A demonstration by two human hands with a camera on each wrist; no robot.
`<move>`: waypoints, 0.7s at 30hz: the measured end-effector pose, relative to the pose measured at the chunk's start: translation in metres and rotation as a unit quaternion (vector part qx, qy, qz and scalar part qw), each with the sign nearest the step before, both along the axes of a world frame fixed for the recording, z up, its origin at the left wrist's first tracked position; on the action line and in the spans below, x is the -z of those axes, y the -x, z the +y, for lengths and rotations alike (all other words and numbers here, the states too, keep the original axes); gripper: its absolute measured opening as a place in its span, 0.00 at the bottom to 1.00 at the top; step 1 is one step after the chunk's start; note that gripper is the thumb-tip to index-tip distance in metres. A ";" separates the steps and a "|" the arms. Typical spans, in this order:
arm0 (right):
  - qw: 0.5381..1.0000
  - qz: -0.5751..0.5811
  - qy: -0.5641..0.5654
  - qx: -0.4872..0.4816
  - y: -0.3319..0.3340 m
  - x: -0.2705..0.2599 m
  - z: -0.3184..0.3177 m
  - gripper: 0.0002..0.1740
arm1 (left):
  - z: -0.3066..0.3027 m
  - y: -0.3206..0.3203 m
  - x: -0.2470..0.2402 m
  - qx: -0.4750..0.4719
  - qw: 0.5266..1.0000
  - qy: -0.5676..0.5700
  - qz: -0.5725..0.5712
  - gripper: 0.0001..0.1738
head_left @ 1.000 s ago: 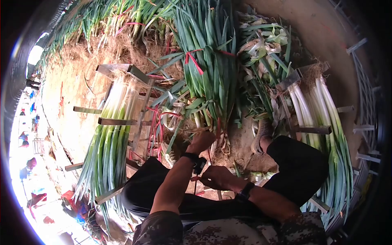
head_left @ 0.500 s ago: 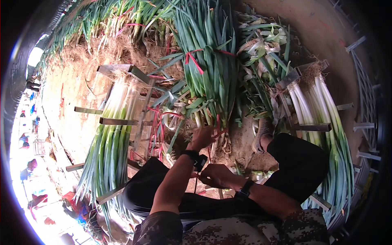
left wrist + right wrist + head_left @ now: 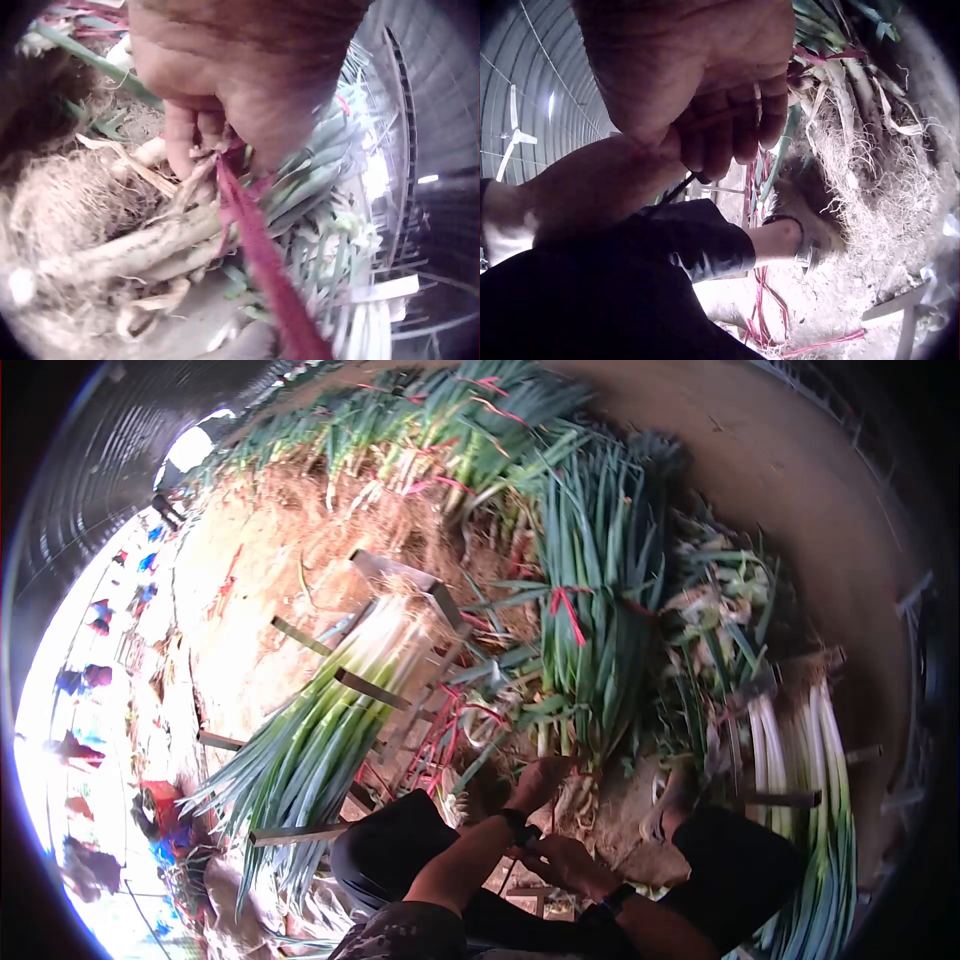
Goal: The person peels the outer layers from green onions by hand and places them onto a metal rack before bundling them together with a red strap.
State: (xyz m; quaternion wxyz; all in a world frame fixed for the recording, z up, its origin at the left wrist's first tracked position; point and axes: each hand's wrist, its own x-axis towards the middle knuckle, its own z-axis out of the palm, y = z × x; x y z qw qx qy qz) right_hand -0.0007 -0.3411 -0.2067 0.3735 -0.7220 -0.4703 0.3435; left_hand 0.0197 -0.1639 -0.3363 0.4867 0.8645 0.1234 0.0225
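Observation:
A large bundle of green onions (image 3: pixel 600 560) lies in front of the person, bound around its leaves with a red strap (image 3: pixel 568 615). At its root end, the left hand (image 3: pixel 540 785) pinches a red strap (image 3: pixel 259 255) close against the pale stalks (image 3: pixel 142 247). That strap runs taut from the left fingers toward the camera in the left wrist view. Lower down and nearer the body, the right hand (image 3: pixel 570 862) has curled fingers (image 3: pixel 716 139) with a reddish strip across them. Tangled roots (image 3: pixel 870 180) show beside it in the right wrist view.
Metal racks hold trimmed green onions on the left (image 3: pixel 330 710) and right (image 3: pixel 825 780). Loose red straps (image 3: pixel 440 735) hang by the left rack. More tied bundles (image 3: pixel 400 430) lie behind, and peeled leaves (image 3: pixel 730 595) are heaped to the right. A shoe (image 3: pixel 660 815) stands near the roots.
The head view has turned, so the scene sits lower and further right, with the left rack tilted. Both hands stay near the bundle's root end, the left still at the stalks.

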 end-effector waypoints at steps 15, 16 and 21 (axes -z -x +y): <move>0.999 -0.016 0.049 0.007 0.002 -0.016 0.000 0.18 | 0.065 -0.013 -0.012 -0.074 0.982 0.140 -0.100 0.15; 0.997 -0.020 0.071 -0.006 0.002 -0.016 0.003 0.20 | 0.061 -0.015 -0.009 -0.160 0.945 0.286 -0.004 0.15; 0.999 -0.014 0.033 0.011 -0.004 -0.035 0.010 0.21 | 0.050 -0.024 -0.063 -0.121 0.958 0.252 0.062 0.17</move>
